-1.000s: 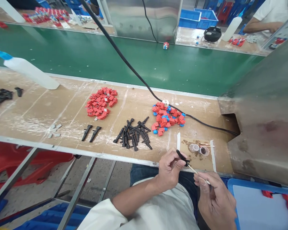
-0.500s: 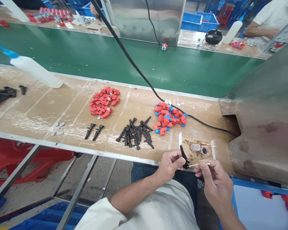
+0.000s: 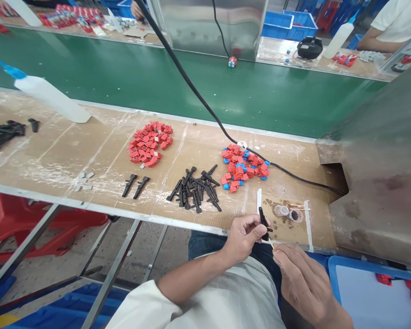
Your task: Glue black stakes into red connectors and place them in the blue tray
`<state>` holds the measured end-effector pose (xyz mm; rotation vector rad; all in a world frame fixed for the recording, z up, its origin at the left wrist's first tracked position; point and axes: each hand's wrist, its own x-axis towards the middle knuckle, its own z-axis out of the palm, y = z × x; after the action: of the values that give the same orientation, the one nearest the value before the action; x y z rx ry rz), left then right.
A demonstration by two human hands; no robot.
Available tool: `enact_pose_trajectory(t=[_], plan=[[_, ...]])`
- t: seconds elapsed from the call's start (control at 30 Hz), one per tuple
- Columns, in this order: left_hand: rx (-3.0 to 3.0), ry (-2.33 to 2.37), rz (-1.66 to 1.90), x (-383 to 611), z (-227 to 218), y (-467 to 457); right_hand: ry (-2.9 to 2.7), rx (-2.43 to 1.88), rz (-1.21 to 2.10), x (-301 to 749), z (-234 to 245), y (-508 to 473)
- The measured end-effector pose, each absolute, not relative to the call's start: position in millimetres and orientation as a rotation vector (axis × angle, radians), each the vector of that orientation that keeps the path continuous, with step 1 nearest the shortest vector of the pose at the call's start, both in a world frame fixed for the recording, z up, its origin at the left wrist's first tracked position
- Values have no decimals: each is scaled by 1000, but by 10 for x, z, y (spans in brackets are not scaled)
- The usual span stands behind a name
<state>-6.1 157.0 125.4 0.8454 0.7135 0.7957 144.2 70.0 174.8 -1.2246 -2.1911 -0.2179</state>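
Note:
My left hand (image 3: 243,235) pinches a black toy gun (image 3: 263,218) upright at the table's front edge. Between the fingertips of my right hand (image 3: 303,278) is a cotton swab (image 3: 271,243), its far end touching the lower part of the gun. Most of the swab is hidden by my fingers. Behind the gun, two small cups (image 3: 296,215), one with dark liquid, stand on a stained patch of cardboard. A pile of black toy guns (image 3: 197,189) lies to the left, and two more guns (image 3: 135,186) lie side by side farther left.
Red and blue toy parts (image 3: 243,168) and a red heap (image 3: 150,144) sit on the cardboard. A black cable (image 3: 198,93) crosses above. A white bottle (image 3: 53,98) leans at left. A metal housing (image 3: 376,169) bounds the right. Beyond the green belt (image 3: 123,73), another person's arm (image 3: 380,41) shows.
My right hand has turned over and moved slightly down and left, so its back now faces up and the swab points more steeply up at the gun. My left hand stays nearly still.

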Motion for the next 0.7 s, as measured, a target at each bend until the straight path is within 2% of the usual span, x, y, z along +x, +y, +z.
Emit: enact_pose_trajectory(t=[0.13,0.47,0.7], plan=[[711,695,769,-48,1245,1573,-2202,-1179,-162,1490,1747,678],[541,534,445,-129,1344,1750,-1878,-1359,412,1581,1852,735],[709,469,309,-171,1313,1829,-1998,-1321,492,1652,1929,832]])
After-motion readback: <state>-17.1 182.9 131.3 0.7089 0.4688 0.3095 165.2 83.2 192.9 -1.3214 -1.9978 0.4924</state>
